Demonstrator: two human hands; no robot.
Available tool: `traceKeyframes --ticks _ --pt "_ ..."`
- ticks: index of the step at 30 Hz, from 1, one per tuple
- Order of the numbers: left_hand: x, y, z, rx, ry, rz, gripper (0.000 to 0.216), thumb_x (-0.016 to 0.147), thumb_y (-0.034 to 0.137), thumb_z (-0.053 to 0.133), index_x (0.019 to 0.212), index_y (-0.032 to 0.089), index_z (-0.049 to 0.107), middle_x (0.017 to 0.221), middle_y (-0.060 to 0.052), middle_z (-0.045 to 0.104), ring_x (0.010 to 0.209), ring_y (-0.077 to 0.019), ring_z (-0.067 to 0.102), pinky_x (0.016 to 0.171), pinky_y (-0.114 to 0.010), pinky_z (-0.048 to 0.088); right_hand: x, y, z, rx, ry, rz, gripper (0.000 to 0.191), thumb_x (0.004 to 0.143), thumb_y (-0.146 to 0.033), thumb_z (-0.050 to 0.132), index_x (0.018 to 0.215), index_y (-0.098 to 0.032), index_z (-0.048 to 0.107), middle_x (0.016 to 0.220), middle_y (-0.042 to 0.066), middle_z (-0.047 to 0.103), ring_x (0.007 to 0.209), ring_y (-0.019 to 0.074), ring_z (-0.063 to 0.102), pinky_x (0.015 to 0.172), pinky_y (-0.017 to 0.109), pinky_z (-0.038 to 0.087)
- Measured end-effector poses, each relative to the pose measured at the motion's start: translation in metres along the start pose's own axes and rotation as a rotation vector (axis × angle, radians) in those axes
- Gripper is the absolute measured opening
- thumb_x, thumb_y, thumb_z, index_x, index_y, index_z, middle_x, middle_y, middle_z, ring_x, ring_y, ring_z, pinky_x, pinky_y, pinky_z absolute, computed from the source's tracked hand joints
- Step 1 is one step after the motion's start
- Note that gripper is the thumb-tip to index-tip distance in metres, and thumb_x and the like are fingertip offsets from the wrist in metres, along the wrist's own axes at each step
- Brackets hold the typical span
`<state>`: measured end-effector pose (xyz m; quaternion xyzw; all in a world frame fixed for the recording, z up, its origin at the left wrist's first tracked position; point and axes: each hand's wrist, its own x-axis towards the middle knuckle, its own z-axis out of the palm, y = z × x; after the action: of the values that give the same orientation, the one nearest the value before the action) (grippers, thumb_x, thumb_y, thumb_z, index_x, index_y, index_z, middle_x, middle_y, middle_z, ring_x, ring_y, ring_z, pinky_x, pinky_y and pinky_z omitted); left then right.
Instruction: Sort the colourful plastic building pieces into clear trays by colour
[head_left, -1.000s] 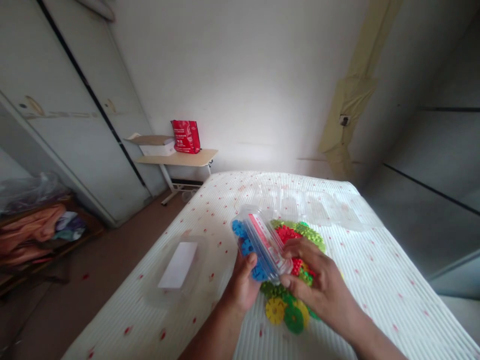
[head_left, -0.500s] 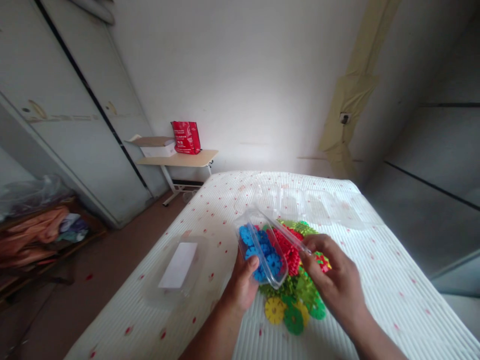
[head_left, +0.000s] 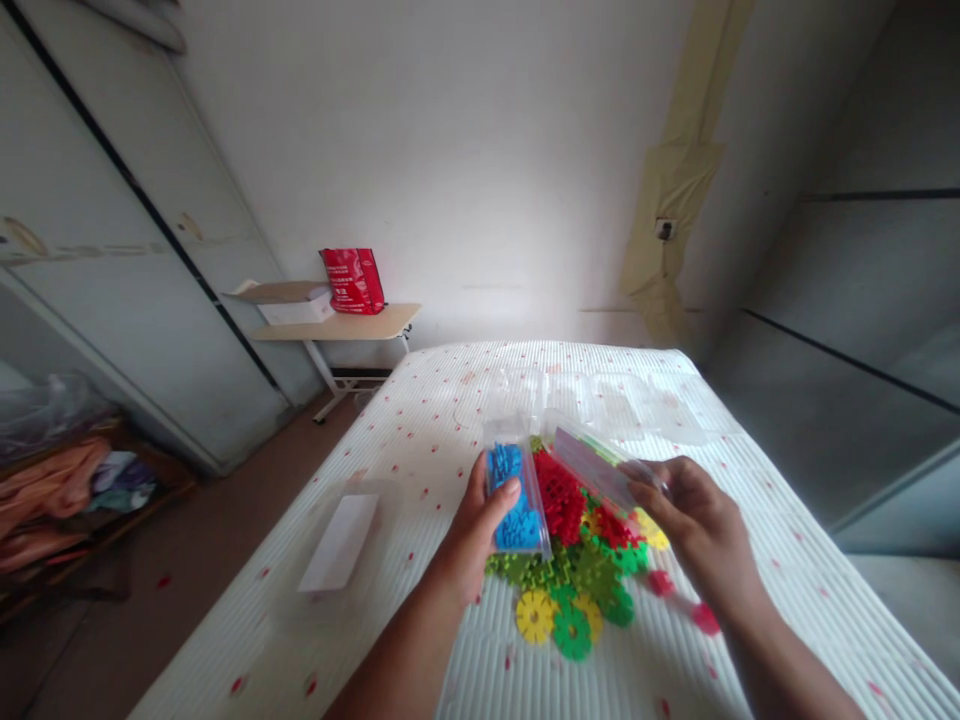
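My left hand (head_left: 480, 525) grips a clear plastic box (head_left: 546, 520) of blue notched snowflake discs (head_left: 514, 510), its thumb across the near side. The box is tilted on edge. In my right hand (head_left: 694, 520), fingers pinch the end of a clear plastic lid (head_left: 585, 462), held slanted beside the box and apart from it. Purple and green tints show through the lid. Below both hands lies a loose pile of red discs (head_left: 561, 500), olive-green discs (head_left: 596, 568), green discs (head_left: 572, 632) and yellow discs (head_left: 535, 615). Two blurred pinkish-red pieces (head_left: 661, 583) show by my right wrist.
Clear compartmented trays (head_left: 615, 405) lie across the far part of the white ribbed cover (head_left: 420, 420). At left rests a clear container with a white card (head_left: 339, 542). Beyond stand a small table (head_left: 390, 318), a red bag (head_left: 352, 280) and a white box (head_left: 296, 305).
The lid has swung away from the box toward the right, its flat face now showing. My left hand has turned the box more on edge. Pinkish-red pieces have appeared near my right wrist.
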<state>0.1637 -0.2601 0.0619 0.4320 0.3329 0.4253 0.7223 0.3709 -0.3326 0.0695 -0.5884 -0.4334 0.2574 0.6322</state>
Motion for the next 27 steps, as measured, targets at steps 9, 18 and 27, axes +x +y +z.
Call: traceKeyframes --ticks 9,18,27 --pt "0.016 0.014 0.013 0.163 0.038 -0.130 0.083 0.073 0.050 0.064 0.142 0.035 0.020 0.144 -0.008 0.036 0.119 -0.0305 0.048 0.082 -0.043 0.052 -0.012 0.011 -0.007 -0.082 -0.012 -0.002 0.028 0.073 -0.041 0.064 0.067 -0.022 0.046 0.084 0.006 0.067 0.079 0.0210 0.061 0.064 0.032 0.049" --pt "0.018 0.024 0.015 0.234 0.081 -0.031 0.085 0.071 0.047 0.067 0.142 0.029 0.022 0.133 -0.009 0.048 0.119 -0.0283 0.049 0.098 -0.043 0.041 -0.014 0.011 -0.005 -0.200 0.024 -0.140 0.023 0.077 -0.037 0.058 0.067 -0.022 0.045 0.086 0.005 0.068 0.072 0.0174 0.060 0.061 0.029 0.048" --pt "0.024 0.015 -0.003 0.325 0.078 0.080 0.087 0.068 0.040 0.072 0.141 0.030 0.025 0.135 -0.009 0.046 0.123 -0.0292 0.044 0.103 -0.043 0.035 -0.017 0.017 -0.003 -0.329 -0.030 -0.224 0.017 0.080 -0.035 0.055 0.070 -0.023 0.048 0.092 0.004 0.068 0.076 0.0185 0.064 0.064 0.028 0.050"
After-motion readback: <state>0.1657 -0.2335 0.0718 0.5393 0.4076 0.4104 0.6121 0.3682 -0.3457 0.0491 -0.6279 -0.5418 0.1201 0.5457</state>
